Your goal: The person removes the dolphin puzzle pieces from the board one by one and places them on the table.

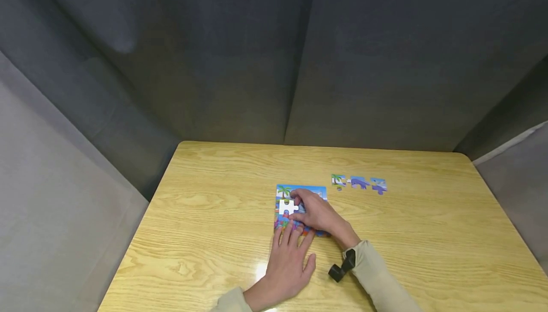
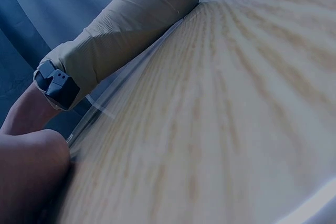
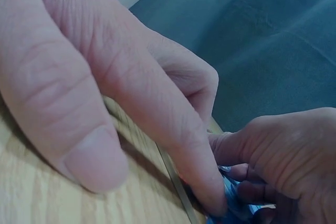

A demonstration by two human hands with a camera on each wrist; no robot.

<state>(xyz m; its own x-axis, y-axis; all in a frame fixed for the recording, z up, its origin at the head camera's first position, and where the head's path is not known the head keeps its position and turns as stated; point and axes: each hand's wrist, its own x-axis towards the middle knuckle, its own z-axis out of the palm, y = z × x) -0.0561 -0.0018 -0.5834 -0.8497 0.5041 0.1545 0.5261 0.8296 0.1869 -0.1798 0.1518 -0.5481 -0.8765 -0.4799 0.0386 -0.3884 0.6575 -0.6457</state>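
Bright blue runs along the far edge of the jigsaw puzzle (image 1: 317, 190), which we see lying on the wood-grained table (image 1: 205, 207) under the two hands. Near its upper left corner we make out a green palm tree (image 1: 284, 190), and small patches of pink, green and red show along its lower part. Left of its middle, a plain white patch (image 1: 288, 207) stands out, with the knobbed outline of a jigsaw piece. The right hand (image 1: 318, 211) arches over the puzzle just right of that patch, thumb and forefinger bent and parted; the hand covers much of what lies beneath, so we cannot tell whether it has hold of a piece. The left hand (image 1: 288, 264) lies with its fingers straight and spread, gripping nothing, their tips resting on the puzzle's near edge. Beyond the puzzle, to the right, we find a row of loose pieces: a palm-tree piece (image 1: 337, 179), then two purple-and-blue pieces (image 1: 359, 182). Beige sleeves (image 1: 381, 274) cover the forearms, and a small black device (image 1: 342, 267) sits at the right cuff.
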